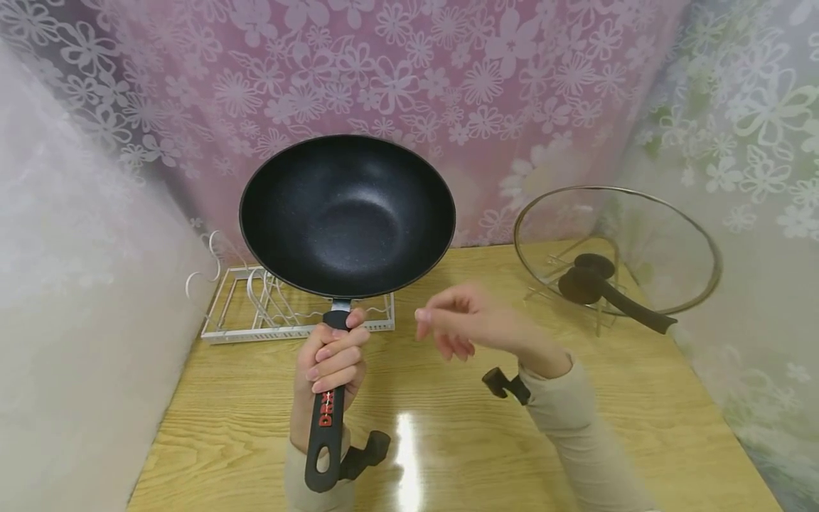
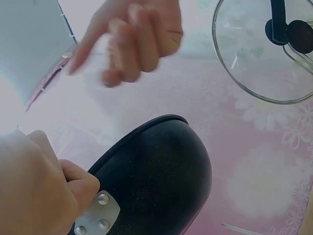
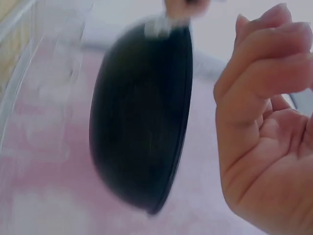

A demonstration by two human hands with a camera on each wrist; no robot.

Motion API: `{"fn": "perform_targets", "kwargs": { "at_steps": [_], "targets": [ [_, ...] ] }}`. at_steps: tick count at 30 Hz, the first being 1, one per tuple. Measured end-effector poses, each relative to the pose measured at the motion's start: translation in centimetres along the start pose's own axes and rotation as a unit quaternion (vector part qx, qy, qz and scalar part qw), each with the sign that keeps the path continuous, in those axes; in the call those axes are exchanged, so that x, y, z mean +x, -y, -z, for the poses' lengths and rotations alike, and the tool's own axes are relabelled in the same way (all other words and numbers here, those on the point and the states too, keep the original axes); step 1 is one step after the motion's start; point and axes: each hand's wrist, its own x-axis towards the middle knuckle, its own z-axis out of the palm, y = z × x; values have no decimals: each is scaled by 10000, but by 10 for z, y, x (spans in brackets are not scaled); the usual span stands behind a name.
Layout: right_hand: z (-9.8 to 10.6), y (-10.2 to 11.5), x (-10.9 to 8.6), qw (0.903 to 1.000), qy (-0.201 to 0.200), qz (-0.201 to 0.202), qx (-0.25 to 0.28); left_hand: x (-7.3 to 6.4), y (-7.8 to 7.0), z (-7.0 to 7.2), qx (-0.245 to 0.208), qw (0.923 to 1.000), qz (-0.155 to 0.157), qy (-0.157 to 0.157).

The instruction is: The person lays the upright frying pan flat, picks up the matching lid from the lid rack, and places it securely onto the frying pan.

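A black wok (image 1: 348, 213) is held up above the table, its dark inner side facing the head camera. My left hand (image 1: 335, 355) grips its long black handle (image 1: 325, 441) near the pan, fingers wrapped round the grip. In the left wrist view, the wok's outer side (image 2: 161, 166) and its riveted metal bracket (image 2: 100, 213) show beside that hand. My right hand (image 1: 473, 320) hovers to the right of the handle, fingers loosely bent and holding nothing. The right wrist view has its palm (image 3: 279, 161) apart from the wok (image 3: 142, 112).
A white wire rack (image 1: 297, 332) stands behind the wok at the left. On the right, a glass lid (image 1: 665, 242) with a black knob and handle leans on a small wire stand (image 1: 599, 323). Flowered curtains (image 1: 397, 78) back the wooden table (image 1: 448, 434).
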Motion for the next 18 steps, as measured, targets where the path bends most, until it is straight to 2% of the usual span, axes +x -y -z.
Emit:
{"fn": "perform_targets", "kwargs": {
  "at_steps": [5, 10, 13, 18],
  "targets": [
    [46, -11, 3, 9966, -752, -330, -48, -1, 0, -1, 10, 10000, -25, -15],
    [84, -30, 7, 9895, -1285, -640, 149, -3, 1, -1, -38, 10000, 14, 34],
    [100, -39, 12, 9824, -1699, -749, 219, -3, 1, -1, -32, 10000, 50, 76],
    [114, -45, 28, 9639, -2474, -981, 45, -3, 1, -1, -30, 9999, 100, 131]
  ]
}}
